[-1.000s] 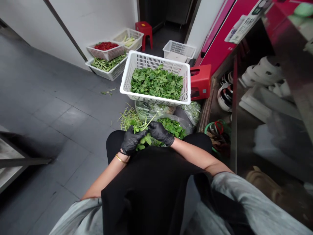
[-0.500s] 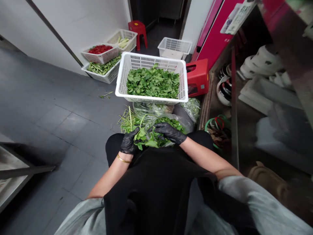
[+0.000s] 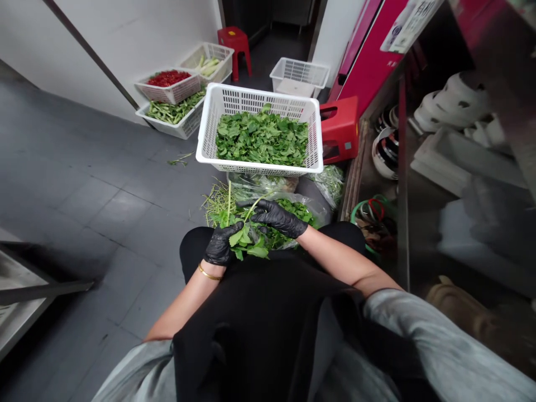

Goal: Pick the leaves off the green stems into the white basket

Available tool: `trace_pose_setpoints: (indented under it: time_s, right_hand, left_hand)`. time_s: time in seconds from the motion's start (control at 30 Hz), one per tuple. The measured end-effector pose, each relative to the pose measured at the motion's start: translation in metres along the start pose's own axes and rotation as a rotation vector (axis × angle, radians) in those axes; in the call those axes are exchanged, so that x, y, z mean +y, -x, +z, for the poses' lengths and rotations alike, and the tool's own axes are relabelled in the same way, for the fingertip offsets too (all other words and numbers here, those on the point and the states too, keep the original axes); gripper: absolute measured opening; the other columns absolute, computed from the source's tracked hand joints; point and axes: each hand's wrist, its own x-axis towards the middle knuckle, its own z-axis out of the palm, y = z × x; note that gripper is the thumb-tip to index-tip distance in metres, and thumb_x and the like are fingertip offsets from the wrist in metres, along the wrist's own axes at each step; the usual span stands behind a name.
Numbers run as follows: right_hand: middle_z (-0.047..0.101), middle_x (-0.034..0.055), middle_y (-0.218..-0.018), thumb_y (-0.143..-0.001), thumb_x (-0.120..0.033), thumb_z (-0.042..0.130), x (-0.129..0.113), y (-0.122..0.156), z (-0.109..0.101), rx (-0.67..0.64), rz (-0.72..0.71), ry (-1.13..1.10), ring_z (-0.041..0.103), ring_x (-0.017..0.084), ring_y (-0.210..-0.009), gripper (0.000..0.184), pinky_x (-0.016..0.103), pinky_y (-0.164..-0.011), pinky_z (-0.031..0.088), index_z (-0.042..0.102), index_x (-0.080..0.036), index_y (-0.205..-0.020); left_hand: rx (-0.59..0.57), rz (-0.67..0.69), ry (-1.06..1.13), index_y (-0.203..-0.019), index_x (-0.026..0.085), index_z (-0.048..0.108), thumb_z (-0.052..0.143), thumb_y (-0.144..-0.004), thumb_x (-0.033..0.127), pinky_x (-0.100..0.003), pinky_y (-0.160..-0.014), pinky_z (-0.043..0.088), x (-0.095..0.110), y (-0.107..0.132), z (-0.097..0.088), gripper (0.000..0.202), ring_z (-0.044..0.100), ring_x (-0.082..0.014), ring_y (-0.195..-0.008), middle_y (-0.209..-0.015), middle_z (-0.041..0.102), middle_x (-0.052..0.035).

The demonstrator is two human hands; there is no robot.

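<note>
Both my hands wear black gloves and work over my lap. My left hand [image 3: 220,245] is closed around a bunch of leafy green stems [image 3: 247,240]. My right hand [image 3: 278,218] pinches a stem of the same bunch, fingers curled. Just beyond my knees lies a clear plastic bag of greens [image 3: 299,209]. A white plastic basket [image 3: 209,134] filled with picked green leaves [image 3: 262,139] stands in front of it. A heap of bare stems [image 3: 218,204] lies on the floor at the left of the bag.
Stacked white baskets with red chillies [image 3: 167,78] and green beans [image 3: 173,111] stand by the wall. An empty white basket [image 3: 299,75] and two red stools [image 3: 340,125] are farther back. A steel shelf unit [image 3: 402,184] with bowls runs along the right. Grey tiled floor [image 3: 84,184] lies left.
My right hand has come back onto the bunch and now pinches a stem that sticks up. My left hand keeps its hold. The camera shifted slightly.
</note>
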Motion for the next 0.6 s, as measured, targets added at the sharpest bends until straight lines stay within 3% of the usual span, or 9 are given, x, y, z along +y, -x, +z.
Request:
trace_pose_setpoints:
  time_s: [0.17, 0.3, 0.5, 0.6]
  right_hand:
    - [0.075, 0.0045, -0.08, -0.066, -0.052, 0.085, 0.001, -0.001, 0.0, 0.087, 0.016, 0.127, 0.068, 0.02, -0.082, 0.039, 0.034, -0.082, 0.055, 0.078, -0.016, -0.078]
    - [0.076, 0.0045, -0.082, -0.066, -0.053, 0.085, -0.003, 0.002, 0.0, 0.156, 0.014, 0.111, 0.068, 0.019, -0.08, 0.041, 0.035, -0.081, 0.056, 0.078, -0.016, -0.08]
    - [0.077, 0.0076, -0.102, -0.072, -0.051, 0.083, -0.023, 0.014, 0.002, -0.043, 0.013, 0.008, 0.069, 0.021, -0.092, 0.044, 0.035, -0.086, 0.055, 0.079, -0.018, -0.101]
    - [0.077, 0.0065, -0.092, -0.071, -0.051, 0.084, -0.025, 0.016, 0.002, -0.066, -0.02, 0.047, 0.069, 0.021, -0.089, 0.041, 0.036, -0.087, 0.055, 0.08, -0.016, -0.093]
  left_hand:
    - [0.027, 0.133, -0.036, -0.1, 0.018, 0.073, 0.088, -0.06, 0.02, -0.038, -0.078, 0.062, -0.002, -0.004, -0.005, 0.043, 0.076, -0.0269, -0.086, -0.091, 0.079, -0.0069]
    - [0.005, 0.148, -0.05, -0.102, 0.019, 0.073, 0.09, -0.058, 0.023, -0.04, -0.079, 0.062, -0.002, -0.003, -0.002, 0.047, 0.076, -0.0293, -0.089, -0.095, 0.079, -0.0082]
    - [-0.068, 0.139, -0.021, -0.115, 0.019, 0.072, 0.089, -0.064, 0.022, -0.039, -0.082, 0.062, 0.004, 0.002, 0.002, 0.054, 0.076, -0.0297, -0.094, -0.099, 0.079, -0.0096]
    - [-0.132, 0.121, -0.03, -0.124, 0.019, 0.07, 0.088, -0.066, 0.023, -0.04, -0.083, 0.062, 0.005, 0.004, 0.002, 0.061, 0.076, -0.0299, -0.095, -0.105, 0.079, -0.0111]
